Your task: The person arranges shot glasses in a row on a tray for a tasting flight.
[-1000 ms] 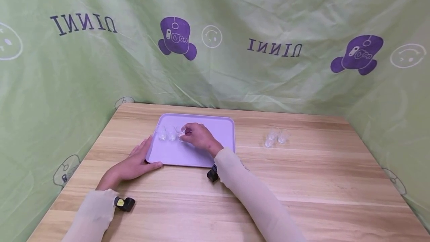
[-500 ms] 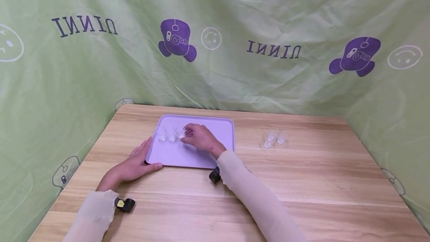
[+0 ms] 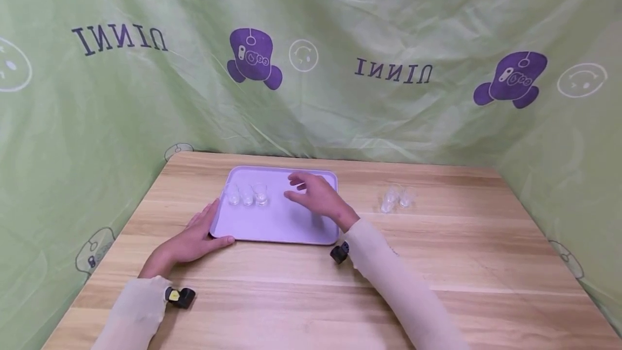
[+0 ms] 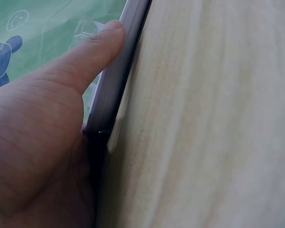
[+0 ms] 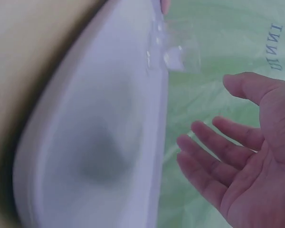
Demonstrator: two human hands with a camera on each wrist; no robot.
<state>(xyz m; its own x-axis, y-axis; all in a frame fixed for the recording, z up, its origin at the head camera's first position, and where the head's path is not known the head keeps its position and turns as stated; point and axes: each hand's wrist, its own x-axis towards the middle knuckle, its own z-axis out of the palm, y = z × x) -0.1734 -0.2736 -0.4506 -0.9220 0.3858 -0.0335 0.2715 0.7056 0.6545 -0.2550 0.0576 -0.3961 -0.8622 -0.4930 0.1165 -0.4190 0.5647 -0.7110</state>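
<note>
Three small clear cups stand in a row on the left half of a lilac tray [image 3: 277,227]. The rightmost cup [image 3: 261,195] is nearest to my right hand [image 3: 318,196], which hovers over the tray with its fingers spread and nothing in them. In the right wrist view this right hand [image 5: 249,152] is apart from the clear cups [image 5: 178,50]. My left hand [image 3: 191,241] rests along the tray's near-left corner with straight fingers. In the left wrist view its thumb [image 4: 92,54] lies against the tray's rim [image 4: 111,80].
A small cluster of clear cups [image 3: 391,199] stands on the wooden table [image 3: 466,242] to the right of the tray. Behind the table hangs a green printed cloth [image 3: 330,118], which also covers both sides.
My right hand has let go of the rightmost cup on the tray and moved right, with its fingers opening. The cup stays in the row. My left hand has kept its place.
</note>
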